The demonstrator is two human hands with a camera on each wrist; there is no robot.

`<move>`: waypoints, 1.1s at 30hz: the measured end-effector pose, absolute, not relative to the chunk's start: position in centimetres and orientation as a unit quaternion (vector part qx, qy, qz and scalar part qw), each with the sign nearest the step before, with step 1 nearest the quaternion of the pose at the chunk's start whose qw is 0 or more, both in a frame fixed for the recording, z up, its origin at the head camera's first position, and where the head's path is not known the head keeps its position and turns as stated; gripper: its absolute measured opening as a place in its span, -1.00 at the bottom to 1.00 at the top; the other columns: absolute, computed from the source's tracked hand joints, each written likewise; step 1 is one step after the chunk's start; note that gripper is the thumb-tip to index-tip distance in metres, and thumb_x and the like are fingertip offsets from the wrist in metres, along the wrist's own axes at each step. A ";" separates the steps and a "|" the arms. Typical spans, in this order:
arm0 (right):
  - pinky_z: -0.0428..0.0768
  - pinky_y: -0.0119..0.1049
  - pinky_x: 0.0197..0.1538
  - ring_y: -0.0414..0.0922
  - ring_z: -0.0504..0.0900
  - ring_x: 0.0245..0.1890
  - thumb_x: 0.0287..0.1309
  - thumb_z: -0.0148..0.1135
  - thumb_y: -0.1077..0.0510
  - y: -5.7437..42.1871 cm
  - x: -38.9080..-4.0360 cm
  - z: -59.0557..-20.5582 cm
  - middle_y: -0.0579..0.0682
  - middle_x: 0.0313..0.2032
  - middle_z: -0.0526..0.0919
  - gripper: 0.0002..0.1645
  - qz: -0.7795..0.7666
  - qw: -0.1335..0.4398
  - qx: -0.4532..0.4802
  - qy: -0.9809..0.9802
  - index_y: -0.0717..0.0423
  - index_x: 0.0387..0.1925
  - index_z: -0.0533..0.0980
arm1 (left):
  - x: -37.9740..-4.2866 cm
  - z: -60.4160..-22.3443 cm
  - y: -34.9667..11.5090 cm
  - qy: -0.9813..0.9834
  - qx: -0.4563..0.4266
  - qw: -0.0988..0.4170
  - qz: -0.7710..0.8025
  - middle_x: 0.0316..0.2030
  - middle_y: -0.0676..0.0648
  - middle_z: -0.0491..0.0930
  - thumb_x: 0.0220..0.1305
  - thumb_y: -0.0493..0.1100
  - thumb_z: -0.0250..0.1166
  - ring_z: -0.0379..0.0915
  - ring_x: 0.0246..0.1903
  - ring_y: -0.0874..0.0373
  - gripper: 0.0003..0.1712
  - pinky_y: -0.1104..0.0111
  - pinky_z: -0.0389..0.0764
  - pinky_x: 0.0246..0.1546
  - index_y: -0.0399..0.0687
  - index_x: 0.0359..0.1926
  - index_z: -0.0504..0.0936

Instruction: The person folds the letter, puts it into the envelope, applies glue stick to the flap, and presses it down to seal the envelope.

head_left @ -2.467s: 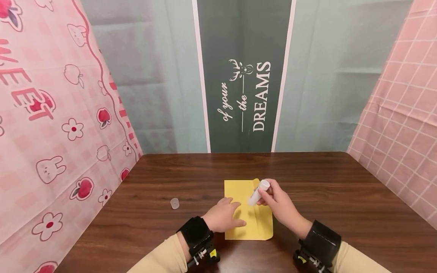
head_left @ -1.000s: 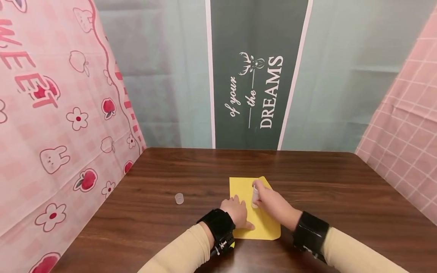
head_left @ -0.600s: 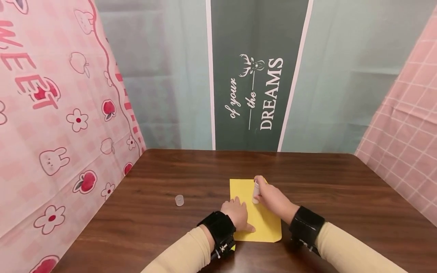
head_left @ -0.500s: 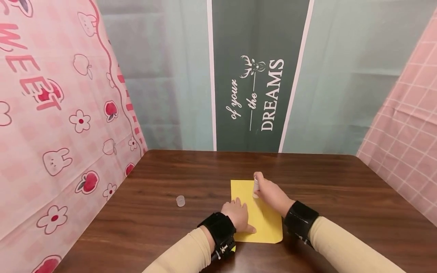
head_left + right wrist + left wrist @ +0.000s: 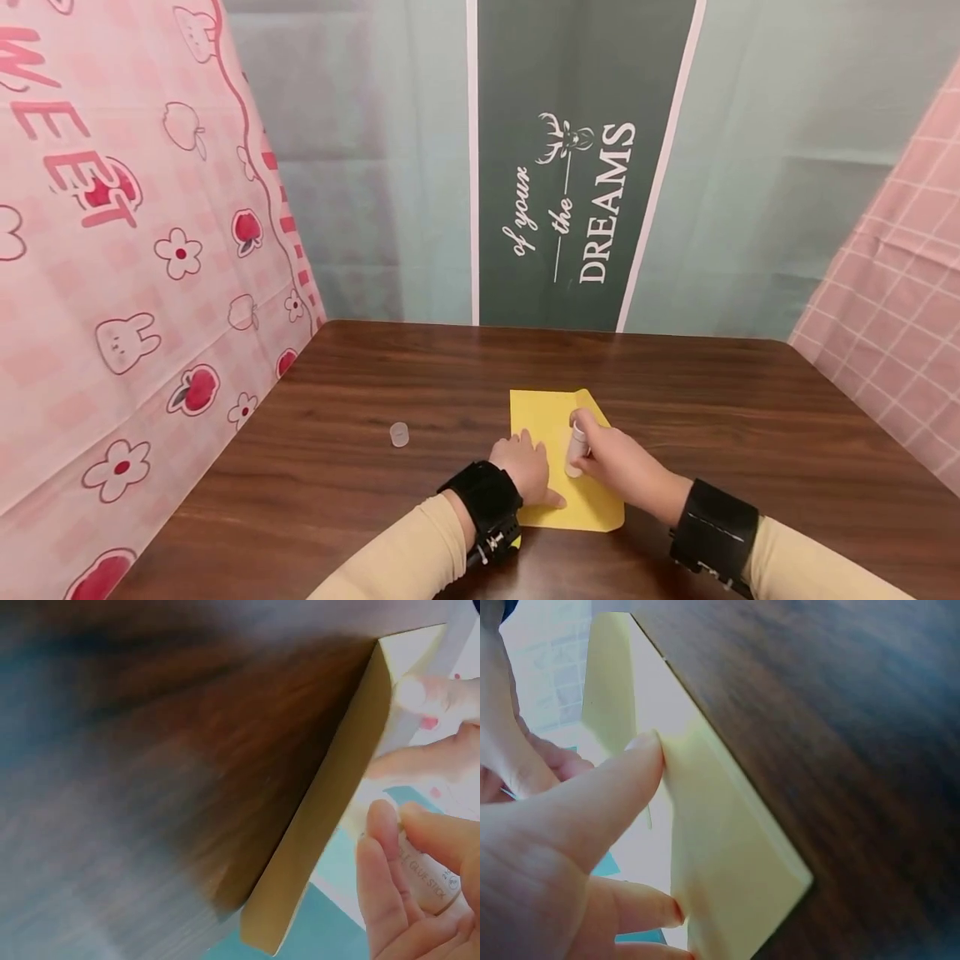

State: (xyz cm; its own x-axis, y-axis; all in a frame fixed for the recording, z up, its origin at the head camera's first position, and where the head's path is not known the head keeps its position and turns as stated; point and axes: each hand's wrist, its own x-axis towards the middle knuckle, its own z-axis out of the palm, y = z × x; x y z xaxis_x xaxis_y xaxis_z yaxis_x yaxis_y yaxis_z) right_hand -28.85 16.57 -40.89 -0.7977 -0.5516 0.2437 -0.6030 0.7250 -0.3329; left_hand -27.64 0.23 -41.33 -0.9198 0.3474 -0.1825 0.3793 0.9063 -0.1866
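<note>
A yellow paper envelope (image 5: 534, 410) lies on the table with its flap on the right side. My left hand (image 5: 525, 472) rests on its left part, fingers spread and thumb stretched toward the near edge; in the left wrist view the thumb (image 5: 622, 780) touches the paper. My right hand (image 5: 626, 467) grips a white glue stick (image 5: 576, 454), almost upright, its lower end down at the envelope near the flap's fold. In the right wrist view the words "glue stick" show on its label (image 5: 429, 876), and fingers and thumb pinch the tube.
A small translucent cap (image 5: 399, 434) lies on the brown wooden table (image 5: 360, 375), left of the envelope. A black strap with a camera mount sits on each wrist. Cloth curtains (image 5: 375, 167) hang behind the table and at both sides.
The right hand first tilted the glue stick over the envelope, then set it down upright and slid it toward the far edge. Now it has come back nearer. The left hand shifted slightly, staying on the paper.
</note>
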 end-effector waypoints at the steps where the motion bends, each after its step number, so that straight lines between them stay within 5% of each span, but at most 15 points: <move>1: 0.47 -0.39 -0.41 -0.22 0.46 -0.47 -0.07 0.40 0.25 16.6 -29.1 -40.9 -0.03 -0.39 0.54 -0.36 0.205 0.063 0.308 -0.927 0.20 -0.02 0.22 | -27.6 -41.3 0.2 0.973 0.188 0.073 -0.109 0.20 -0.11 0.37 -0.04 0.55 0.09 0.32 0.14 0.10 -0.03 0.32 0.43 -0.03 0.04 0.26 0.40; 11: 0.50 -0.27 -0.36 -0.13 0.52 -0.44 0.02 0.33 0.30 16.4 -34.0 -41.3 0.09 -0.35 0.57 -0.36 0.221 0.067 0.264 -0.937 0.23 0.02 0.14 | -27.6 -41.1 0.5 0.971 0.189 0.090 -0.113 0.25 -0.08 0.32 -0.03 0.55 0.07 0.27 0.21 0.12 -0.02 0.31 0.40 0.03 0.07 0.29 0.37; 23: 0.48 -0.39 -0.37 -0.20 0.47 -0.44 -0.04 0.39 0.24 17.1 -29.9 -40.8 -0.03 -0.36 0.53 -0.38 0.210 0.039 0.321 -0.923 0.14 -0.02 0.21 | -27.7 -41.0 0.4 0.970 0.188 0.084 -0.126 0.24 -0.09 0.35 -0.04 0.56 0.05 0.30 0.17 0.10 -0.02 0.31 0.43 0.00 0.08 0.28 0.38; 33: 0.49 -0.29 -0.34 -0.14 0.50 -0.43 0.02 0.34 0.29 16.5 -33.9 -40.8 0.05 -0.35 0.56 -0.38 0.229 0.048 0.273 -0.933 0.16 0.01 0.16 | -27.5 -40.4 0.4 0.971 0.187 0.093 -0.113 0.25 -0.10 0.33 -0.02 0.54 0.08 0.28 0.19 0.11 -0.03 0.31 0.41 0.01 0.06 0.29 0.36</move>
State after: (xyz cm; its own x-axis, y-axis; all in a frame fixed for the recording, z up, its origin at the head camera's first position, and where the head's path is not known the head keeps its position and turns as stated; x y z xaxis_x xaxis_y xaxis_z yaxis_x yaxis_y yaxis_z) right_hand -33.89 16.51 -40.83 -0.8458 -0.4883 0.2150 -0.5324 0.7456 -0.4008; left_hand -27.54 0.42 -40.44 -0.9128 0.3424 -0.2226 0.3842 0.9047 -0.1843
